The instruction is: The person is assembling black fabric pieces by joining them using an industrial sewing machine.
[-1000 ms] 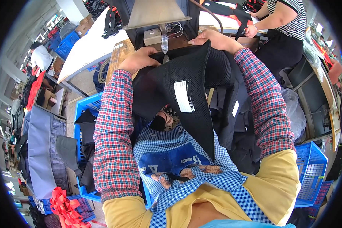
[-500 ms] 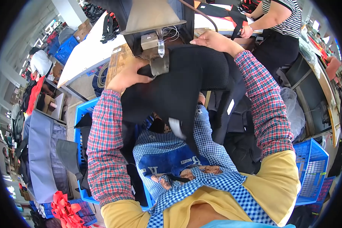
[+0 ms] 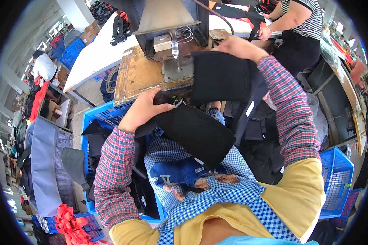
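My left hand [image 3: 142,109] pinches the top edge of a black fabric piece [image 3: 197,134], which hangs over my lap below the table's front edge. A small white tag shows at its lower end. Up and to the right, my right hand [image 3: 240,49] grips the upper edge of another black fabric piece [image 3: 221,77], its fingertips partly hidden behind the cloth. This piece hangs beside the metal plate [image 3: 179,69] of a machine [image 3: 165,18] on a worn wooden table [image 3: 137,77]. A clear-tipped lamp [image 3: 175,51] points down over the plate.
Blue crates [image 3: 86,151] with black pieces stand by my left side, and another blue crate [image 3: 335,183] is at my right. A co-worker in a striped top [image 3: 304,20] works at the far right. Red straps [image 3: 71,224] lie at the lower left.
My left hand has drawn its black fabric piece off the machine plate, toward me. The plate and wooden tabletop show now. My right hand has shifted slightly right, its piece hanging apart from the other.
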The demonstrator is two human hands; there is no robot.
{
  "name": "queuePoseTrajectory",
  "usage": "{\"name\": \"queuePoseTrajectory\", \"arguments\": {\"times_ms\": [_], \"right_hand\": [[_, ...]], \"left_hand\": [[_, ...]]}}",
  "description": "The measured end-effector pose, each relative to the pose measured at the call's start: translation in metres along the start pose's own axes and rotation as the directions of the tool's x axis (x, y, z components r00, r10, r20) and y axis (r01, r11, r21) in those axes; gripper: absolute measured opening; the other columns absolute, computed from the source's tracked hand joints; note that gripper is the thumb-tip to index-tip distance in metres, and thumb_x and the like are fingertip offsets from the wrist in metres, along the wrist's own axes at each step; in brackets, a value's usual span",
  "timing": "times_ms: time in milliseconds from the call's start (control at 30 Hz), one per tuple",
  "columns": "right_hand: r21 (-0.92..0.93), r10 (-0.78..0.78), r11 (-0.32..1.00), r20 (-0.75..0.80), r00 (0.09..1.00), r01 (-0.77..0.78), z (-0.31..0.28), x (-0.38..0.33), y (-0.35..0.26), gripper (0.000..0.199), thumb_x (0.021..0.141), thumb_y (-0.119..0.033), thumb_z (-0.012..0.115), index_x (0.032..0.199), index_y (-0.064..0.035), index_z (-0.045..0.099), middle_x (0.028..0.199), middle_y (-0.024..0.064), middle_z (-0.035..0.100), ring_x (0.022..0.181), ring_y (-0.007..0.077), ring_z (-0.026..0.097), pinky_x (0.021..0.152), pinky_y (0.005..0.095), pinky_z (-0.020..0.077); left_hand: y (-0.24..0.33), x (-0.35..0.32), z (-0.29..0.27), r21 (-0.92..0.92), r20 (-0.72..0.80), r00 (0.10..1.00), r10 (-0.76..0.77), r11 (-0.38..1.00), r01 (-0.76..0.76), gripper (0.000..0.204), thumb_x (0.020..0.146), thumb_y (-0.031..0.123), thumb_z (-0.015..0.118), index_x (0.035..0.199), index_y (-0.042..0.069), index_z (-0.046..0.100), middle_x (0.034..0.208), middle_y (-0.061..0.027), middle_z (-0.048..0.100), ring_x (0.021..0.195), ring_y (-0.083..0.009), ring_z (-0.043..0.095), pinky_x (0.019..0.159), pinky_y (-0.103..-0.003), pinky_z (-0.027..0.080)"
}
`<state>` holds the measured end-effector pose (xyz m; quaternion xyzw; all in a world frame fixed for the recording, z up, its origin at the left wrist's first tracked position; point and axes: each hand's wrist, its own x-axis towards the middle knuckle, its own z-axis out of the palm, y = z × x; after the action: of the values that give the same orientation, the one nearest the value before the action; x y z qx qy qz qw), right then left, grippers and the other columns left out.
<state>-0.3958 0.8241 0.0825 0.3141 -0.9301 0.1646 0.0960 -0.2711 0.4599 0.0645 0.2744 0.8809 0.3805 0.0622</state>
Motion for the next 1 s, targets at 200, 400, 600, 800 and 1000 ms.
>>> {"name": "queuePoseTrajectory", "arguments": {"times_ms": [200, 400, 600, 800, 1000], "right_hand": [[-0.615, 0.085, 0.712, -0.404, 0.911, -0.339, -0.079, -0.109, 0.083, 0.038, 0.092, -0.037, 0.056, 0.100, -0.0017, 0.066, 0.082, 0.0180, 0.067, 0.078, 0.0353, 0.066, 0.070, 0.0405, 0.0518], [0.440, -0.134, 0.897, 0.196, 0.972, 0.035, -0.045, -0.139, -0.147, 0.031, 0.092, -0.028, 0.060, 0.104, 0.0011, 0.056, 0.078, 0.0202, 0.061, 0.074, 0.0350, 0.060, 0.070, 0.0363, 0.0480], [0.245, -0.195, 0.953, 0.059, 0.979, 0.176, -0.066, -0.186, -0.164, 0.013, 0.090, -0.012, 0.060, 0.095, 0.0000, 0.058, 0.075, 0.0178, 0.061, 0.067, 0.0353, 0.061, 0.057, 0.0402, 0.0453], [0.043, -0.075, 0.996, -0.057, 0.996, 0.078, -0.166, -0.232, -0.141, 0.029, 0.088, -0.017, 0.066, 0.111, 0.0001, 0.062, 0.098, 0.0167, 0.067, 0.090, 0.0326, 0.065, 0.080, 0.0340, 0.0517], [-0.319, 0.310, 0.845, -0.362, 0.879, -0.429, -0.177, -0.271, -0.113, 0.034, 0.091, -0.020, 0.063, 0.120, -0.0016, 0.059, 0.111, 0.0112, 0.065, 0.105, 0.0216, 0.061, 0.094, 0.0293, 0.0440]], "left_hand": [[0.041, -0.016, 0.034, -0.039, -0.010, 0.999, -0.048, 0.998, 0.048, 0.030, 0.079, 0.019, 0.075, 0.089, 0.000, 0.055, 0.075, -0.0106, 0.057, 0.070, -0.0161, 0.054, 0.066, -0.031, 0.046], [0.100, -0.011, 0.083, -0.184, -0.139, 0.990, -0.031, 0.983, 0.005, 0.031, 0.079, 0.020, 0.076, 0.090, 0.003, 0.052, 0.073, -0.0042, 0.049, 0.068, -0.0131, 0.045, 0.063, -0.028, 0.041], [0.120, -0.021, 0.085, -0.150, -0.121, 0.967, 0.225, 0.959, -0.242, 0.047, 0.072, 0.019, 0.081, 0.109, 0.003, 0.058, 0.096, -0.0097, 0.061, 0.092, -0.0205, 0.058, 0.083, -0.031, 0.047], [0.059, -0.049, 0.086, 0.006, 0.323, 0.943, 0.077, 0.997, -0.083, 0.025, 0.082, 0.015, 0.069, 0.102, 0.001, 0.062, 0.089, -0.0202, 0.063, 0.085, -0.0369, 0.061, 0.074, -0.039, 0.048], [0.131, -0.032, 0.100, -0.157, 0.255, 0.923, 0.288, 0.954, -0.255, 0.016, 0.088, 0.014, 0.064, 0.095, -0.001, 0.062, 0.081, -0.0192, 0.064, 0.074, -0.0356, 0.063, 0.065, -0.036, 0.049]]}}
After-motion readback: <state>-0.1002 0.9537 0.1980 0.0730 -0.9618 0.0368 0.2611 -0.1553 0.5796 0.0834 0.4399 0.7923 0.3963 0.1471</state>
